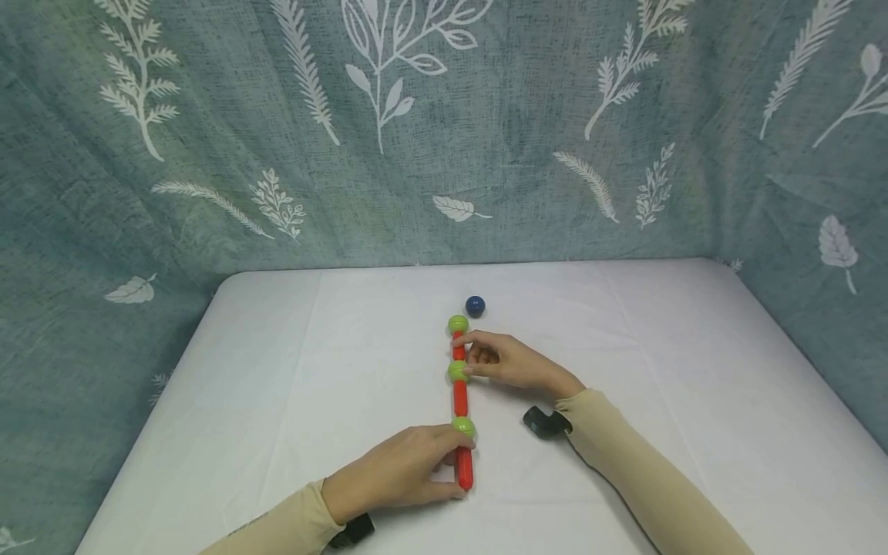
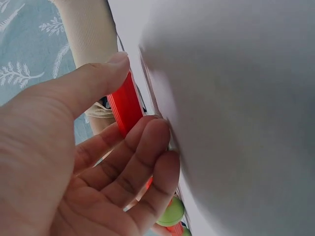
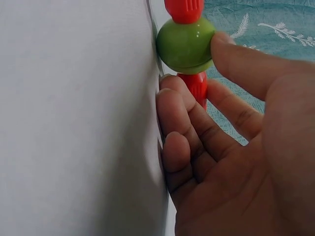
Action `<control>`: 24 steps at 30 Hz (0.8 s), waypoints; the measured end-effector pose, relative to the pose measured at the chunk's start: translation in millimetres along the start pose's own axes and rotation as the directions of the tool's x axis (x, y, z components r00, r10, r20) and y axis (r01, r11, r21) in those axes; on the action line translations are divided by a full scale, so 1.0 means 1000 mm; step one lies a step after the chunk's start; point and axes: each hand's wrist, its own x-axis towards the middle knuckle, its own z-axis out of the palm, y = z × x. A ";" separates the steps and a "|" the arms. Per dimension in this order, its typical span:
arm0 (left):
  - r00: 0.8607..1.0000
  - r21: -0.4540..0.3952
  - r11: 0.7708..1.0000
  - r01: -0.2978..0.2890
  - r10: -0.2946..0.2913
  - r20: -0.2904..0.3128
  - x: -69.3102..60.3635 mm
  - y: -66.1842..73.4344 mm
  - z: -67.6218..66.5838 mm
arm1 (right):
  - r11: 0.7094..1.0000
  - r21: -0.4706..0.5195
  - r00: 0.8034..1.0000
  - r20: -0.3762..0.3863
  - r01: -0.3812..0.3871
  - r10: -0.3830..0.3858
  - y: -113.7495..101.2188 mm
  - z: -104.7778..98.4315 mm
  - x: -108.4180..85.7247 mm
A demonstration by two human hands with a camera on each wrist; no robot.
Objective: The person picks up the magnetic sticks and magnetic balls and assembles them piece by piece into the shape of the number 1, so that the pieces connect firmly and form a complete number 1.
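Note:
Three red rods and three green balls alternate in one straight toy chain lying on the white table. My left hand (image 1: 412, 466) grips the nearest red rod (image 1: 465, 469) lengthwise, thumb at its near end and fingers by the near green ball (image 1: 463, 425). Higher up, my right hand (image 1: 516, 362) has its thumb against the middle green ball (image 3: 184, 44) and its index finger at the far red rod (image 1: 459, 352). Between the hands lies the middle red rod (image 1: 461, 398). The far green ball (image 1: 458, 324) ends the chain. Curled fingers partly hide the nearest rod in the left wrist view.
A dark blue ball (image 1: 475, 307) sits just beyond the chain's far end, slightly right. White cloth covers the table (image 1: 347, 347), and a green leaf-patterned curtain (image 1: 416, 193) hangs behind it. Black wrist devices (image 1: 546, 422) hang under both sleeves.

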 end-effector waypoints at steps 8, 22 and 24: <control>1.000 -0.035 0.999 0.011 -0.011 0.003 0.001 -0.002 0.000 | 1.000 -0.006 1.000 -0.003 0.013 -0.013 -0.002 0.000 0.000; 0.999 -0.093 0.995 0.033 -0.033 0.004 0.003 -0.006 0.001 | 1.000 0.000 1.000 -0.005 0.016 -0.016 0.000 0.000 0.000; 0.999 -0.094 0.995 0.032 -0.032 0.000 0.003 -0.006 0.001 | 1.000 0.002 1.000 -0.003 0.018 -0.018 -0.001 0.000 0.000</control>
